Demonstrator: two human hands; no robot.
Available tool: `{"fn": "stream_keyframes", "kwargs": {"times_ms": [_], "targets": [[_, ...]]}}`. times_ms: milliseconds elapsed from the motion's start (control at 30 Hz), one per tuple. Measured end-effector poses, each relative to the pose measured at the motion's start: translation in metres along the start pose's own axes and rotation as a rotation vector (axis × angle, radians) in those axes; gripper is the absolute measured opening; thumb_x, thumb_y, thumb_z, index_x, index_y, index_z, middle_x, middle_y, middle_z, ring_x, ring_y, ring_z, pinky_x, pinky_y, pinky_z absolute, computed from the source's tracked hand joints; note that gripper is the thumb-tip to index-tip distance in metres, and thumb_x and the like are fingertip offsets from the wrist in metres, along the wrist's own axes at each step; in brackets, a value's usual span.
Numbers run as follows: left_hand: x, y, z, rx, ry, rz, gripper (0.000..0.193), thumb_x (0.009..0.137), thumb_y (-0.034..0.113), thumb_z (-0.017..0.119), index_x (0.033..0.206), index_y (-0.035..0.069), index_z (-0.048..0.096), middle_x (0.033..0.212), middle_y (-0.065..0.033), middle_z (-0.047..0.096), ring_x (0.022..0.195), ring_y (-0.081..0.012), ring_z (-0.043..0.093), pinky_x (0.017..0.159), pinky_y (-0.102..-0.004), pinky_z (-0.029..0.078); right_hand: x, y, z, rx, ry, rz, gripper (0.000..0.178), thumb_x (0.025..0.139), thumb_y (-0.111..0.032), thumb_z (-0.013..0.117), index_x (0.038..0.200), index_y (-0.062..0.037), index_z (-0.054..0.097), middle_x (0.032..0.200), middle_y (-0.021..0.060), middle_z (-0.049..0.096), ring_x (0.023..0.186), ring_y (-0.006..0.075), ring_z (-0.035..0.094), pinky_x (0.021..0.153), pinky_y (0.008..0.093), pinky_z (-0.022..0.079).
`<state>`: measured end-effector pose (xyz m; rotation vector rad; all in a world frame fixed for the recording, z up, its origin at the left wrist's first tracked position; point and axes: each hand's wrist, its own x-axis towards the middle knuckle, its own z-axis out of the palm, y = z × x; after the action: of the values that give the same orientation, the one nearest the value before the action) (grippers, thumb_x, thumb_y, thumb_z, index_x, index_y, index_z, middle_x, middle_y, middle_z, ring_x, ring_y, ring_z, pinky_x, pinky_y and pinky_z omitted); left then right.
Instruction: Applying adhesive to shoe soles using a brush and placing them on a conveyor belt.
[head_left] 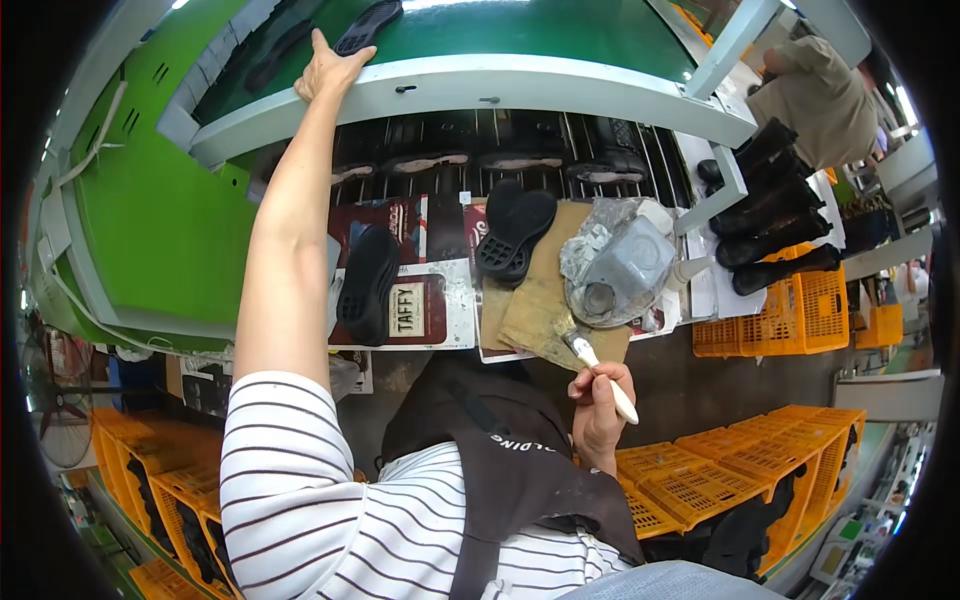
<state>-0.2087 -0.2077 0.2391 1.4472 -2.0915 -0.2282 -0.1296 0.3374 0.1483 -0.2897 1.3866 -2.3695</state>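
My left arm stretches far forward, and my left hand (333,72) is over the pale rail of the green belt, fingers spread. One black shoe sole (368,25) lies beside its thumb; another dark sole (277,57) lies to its left. My right hand (596,425), close to my body, grips a brush (622,402) by its white handle. The bristles are over a stained brown cardboard sheet (545,318). Beside it is a cloudy plastic jug (625,265) in crumpled wrapping. More black soles lie on the bench: a single sole (369,285) and an overlapping pair (515,232).
Black footwear (425,160) stands on a roller rack under the belt rail (450,95). Black boots (770,215) are at the right above an orange crate (770,315). Orange crates (740,465) line both sides behind me. A person (815,100) is at the far right.
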Motion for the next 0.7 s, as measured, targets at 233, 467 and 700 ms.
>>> {"fn": "stream_keyframes", "kwargs": {"times_ms": [233, 467, 700], "targets": [[-0.005, -0.01, 0.003, -0.087, 0.016, 0.13, 0.107, 0.057, 0.071, 0.067, 0.144, 0.02, 0.031, 0.113, -0.0111, 0.065, 0.108, -0.0277, 0.059, 0.094, -0.0401, 0.039, 0.002, 0.01, 0.01, 0.004, -0.036, 0.059, 0.015, 0.09, -0.012, 0.055, 0.099, 0.0001, 0.052, 0.082, 0.01, 0.058, 0.069, 0.0142, 0.052, 0.064, 0.025, 0.043], [-0.005, -0.012, 0.006, -0.148, 0.056, 0.191, 0.111, 0.06, 0.072, 0.064, 0.141, 0.004, 0.03, 0.12, -0.0188, 0.058, 0.113, -0.0338, 0.055, 0.098, -0.044, 0.037, 0.006, 0.008, 0.024, -0.036, -0.087, 0.089, 0.02, 0.09, -0.016, 0.058, 0.099, -0.0002, 0.052, 0.081, 0.0095, 0.057, 0.07, 0.0149, 0.052, 0.066, 0.0258, 0.044], [0.056, -0.104, -0.015, -0.001, 0.338, 0.166, 0.082, 0.072, 0.048, 0.07, 0.131, 0.0, 0.04, 0.127, -0.0238, 0.049, 0.117, -0.0396, 0.046, 0.098, -0.0471, 0.038, 0.014, 0.005, 0.02, -0.121, -0.07, 0.112, 0.014, 0.091, -0.012, 0.057, 0.098, -0.0008, 0.052, 0.08, 0.0091, 0.057, 0.069, 0.0138, 0.053, 0.064, 0.0241, 0.044]]}}
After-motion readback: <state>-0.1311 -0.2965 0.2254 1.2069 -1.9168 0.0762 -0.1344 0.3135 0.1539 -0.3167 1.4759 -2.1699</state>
